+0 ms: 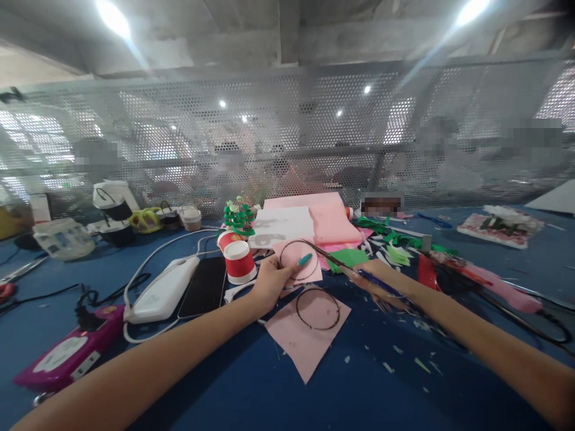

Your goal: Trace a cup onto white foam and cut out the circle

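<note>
My left hand pinches a pink paper square with a dark circle drawn on it; the thumb, with a teal nail, lies on top. My right hand is closed around scissors, whose long, slim, dark blades point left and reach the paper's right edge. A blue pen-like shaft also lies along that hand; whether it belongs to the scissors I cannot tell. Just below both hands, a second pink paper square with a dark circle lies on the blue table.
Left of my left hand are a red-and-white paper cup, a black phone, a white power bank and a purple power strip. Pink sheets lie behind. At right are green scraps and a pink-handled tool.
</note>
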A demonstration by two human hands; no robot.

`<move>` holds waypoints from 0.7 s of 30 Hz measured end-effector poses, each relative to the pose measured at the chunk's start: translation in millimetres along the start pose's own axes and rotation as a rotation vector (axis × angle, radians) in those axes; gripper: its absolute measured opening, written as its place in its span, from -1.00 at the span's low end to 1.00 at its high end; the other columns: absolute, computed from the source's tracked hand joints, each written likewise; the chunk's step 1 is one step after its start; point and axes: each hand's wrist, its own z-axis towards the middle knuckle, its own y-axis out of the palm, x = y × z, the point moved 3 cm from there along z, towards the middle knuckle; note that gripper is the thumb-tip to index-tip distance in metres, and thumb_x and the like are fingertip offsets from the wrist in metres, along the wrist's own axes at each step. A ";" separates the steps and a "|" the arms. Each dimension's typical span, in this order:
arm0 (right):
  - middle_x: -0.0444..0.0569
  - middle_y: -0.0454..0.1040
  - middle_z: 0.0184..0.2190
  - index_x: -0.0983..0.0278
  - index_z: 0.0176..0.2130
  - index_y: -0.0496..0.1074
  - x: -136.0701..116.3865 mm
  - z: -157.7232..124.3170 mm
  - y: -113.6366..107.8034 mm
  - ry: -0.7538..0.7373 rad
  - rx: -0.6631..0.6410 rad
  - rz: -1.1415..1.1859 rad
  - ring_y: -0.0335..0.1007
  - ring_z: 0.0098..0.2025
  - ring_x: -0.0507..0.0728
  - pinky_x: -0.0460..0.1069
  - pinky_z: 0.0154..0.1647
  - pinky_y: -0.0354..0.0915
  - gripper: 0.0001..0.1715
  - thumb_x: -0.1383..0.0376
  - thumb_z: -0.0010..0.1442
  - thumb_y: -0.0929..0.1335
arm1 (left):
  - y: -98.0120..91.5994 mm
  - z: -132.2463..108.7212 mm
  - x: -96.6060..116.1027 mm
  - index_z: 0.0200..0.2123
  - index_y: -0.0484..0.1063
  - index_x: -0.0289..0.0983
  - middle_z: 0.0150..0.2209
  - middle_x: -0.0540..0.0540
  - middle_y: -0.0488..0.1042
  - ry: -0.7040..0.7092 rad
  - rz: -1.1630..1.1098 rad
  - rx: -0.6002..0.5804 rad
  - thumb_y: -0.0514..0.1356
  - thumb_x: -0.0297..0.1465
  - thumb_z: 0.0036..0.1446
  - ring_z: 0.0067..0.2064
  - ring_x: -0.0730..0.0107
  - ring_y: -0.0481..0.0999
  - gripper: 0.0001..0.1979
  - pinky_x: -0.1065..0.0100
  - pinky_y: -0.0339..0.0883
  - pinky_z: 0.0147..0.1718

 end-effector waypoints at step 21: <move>-0.16 0.07 -0.70 0.24 -0.61 0.04 -2.4 -0.6 -1.6 -0.069 0.012 -0.078 -0.02 -0.63 -0.02 -0.11 -0.69 -0.07 -0.48 -0.06 0.16 0.09 | 6.9 -8.6 8.5 -0.63 0.25 -0.31 -0.79 0.19 0.08 -0.048 -0.027 -0.174 0.36 -0.26 -0.29 -0.77 0.74 -0.01 -0.65 0.62 -0.08 -0.84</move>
